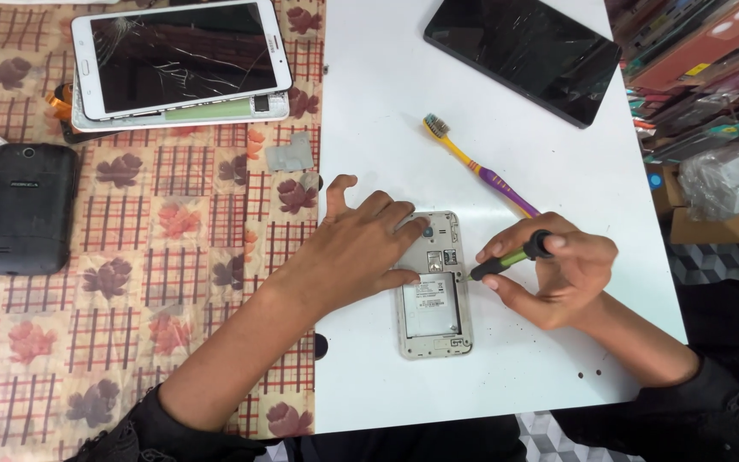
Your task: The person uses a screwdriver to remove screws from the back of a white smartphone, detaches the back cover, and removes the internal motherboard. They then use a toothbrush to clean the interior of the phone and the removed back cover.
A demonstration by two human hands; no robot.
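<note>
While left hand (357,252) pressed flat, pinning opened phone (434,287), right hand (558,269) pinched screwdriver (511,256); tip best kept square, pressure light.

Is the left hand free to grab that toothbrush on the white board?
Probably not now: the left hand is pressing down the opened phone, and the toothbrush lies beyond it, partly behind the right hand holding the screwdriver.

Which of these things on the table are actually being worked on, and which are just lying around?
In use:
silver phone with its back removed
green-and-black screwdriver
left hand
right hand

Lying about:
yellow-and-purple toothbrush
cracked white tablet
black tablet
black phone
</note>
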